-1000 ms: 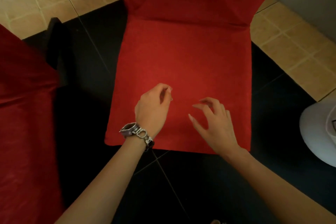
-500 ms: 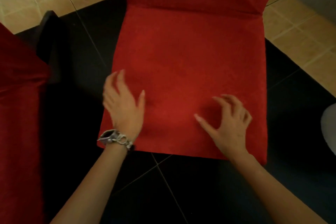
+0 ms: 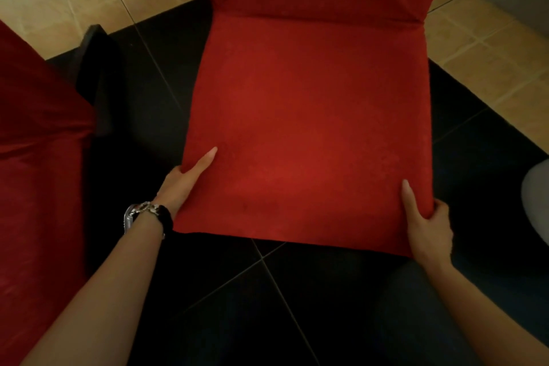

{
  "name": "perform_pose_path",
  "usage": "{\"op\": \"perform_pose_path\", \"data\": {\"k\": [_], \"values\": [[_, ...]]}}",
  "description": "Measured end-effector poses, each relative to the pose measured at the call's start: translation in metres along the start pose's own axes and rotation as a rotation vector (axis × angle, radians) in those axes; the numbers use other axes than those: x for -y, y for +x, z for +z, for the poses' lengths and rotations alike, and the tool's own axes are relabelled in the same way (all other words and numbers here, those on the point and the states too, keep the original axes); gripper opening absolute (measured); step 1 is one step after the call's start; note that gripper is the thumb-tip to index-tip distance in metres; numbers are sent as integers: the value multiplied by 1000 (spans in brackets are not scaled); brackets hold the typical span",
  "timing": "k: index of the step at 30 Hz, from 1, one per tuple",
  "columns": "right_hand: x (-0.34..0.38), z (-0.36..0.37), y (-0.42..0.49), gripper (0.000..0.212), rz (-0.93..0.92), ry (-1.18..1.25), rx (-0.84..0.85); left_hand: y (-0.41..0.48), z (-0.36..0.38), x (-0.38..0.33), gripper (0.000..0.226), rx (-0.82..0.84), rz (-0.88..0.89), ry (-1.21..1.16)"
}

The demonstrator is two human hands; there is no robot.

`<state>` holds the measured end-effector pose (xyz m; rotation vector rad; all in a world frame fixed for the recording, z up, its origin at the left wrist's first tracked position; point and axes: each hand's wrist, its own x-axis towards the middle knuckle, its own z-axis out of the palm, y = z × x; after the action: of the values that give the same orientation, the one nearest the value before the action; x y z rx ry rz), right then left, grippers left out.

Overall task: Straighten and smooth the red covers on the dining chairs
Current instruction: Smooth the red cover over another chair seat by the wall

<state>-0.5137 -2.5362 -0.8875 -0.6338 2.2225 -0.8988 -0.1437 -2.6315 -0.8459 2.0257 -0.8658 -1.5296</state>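
Note:
A dining chair in a red cover [image 3: 312,116] faces me, seat flat and smooth, backrest rising at the top. My left hand [image 3: 185,180] grips the seat's left edge near the front corner, thumb lying on top, fingers hidden under the side. My right hand [image 3: 424,223] grips the right front corner the same way, thumb on the fabric, fingers wrapped over the edge. A bracelet sits on my left wrist.
A second red-covered chair [image 3: 35,140] fills the left edge, with a dark chair leg [image 3: 95,68] beside it. The floor is black tile under the chairs and tan tile [image 3: 490,47] beyond. A pale rounded object [image 3: 537,202] shows at the right edge.
Both hands moved off the seat's top outward to its side edges. The left went to the left edge, the right to the right front corner, and each now holds the cover.

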Motion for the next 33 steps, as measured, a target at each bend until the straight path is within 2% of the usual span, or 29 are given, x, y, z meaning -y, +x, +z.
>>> {"op": "perform_pose_path", "data": {"k": [3,10,15,20,26,33], "values": [[4,-4,2,103,24,-7,44,-3,-2,-2,75,50,-16,1],[14,-14,22,119,143,28,219,-3,2,3,71,13,-10,-32],[15,-19,26,124,163,53,319,-5,-4,1,79,40,4,6],[20,-28,16,115,157,82,413,-14,-14,-5,83,26,-4,28],[36,-48,-6,114,222,105,453,-42,-25,-17,84,46,-47,41],[84,-74,-28,116,241,131,408,-79,-37,-67,102,4,-72,45]]}}
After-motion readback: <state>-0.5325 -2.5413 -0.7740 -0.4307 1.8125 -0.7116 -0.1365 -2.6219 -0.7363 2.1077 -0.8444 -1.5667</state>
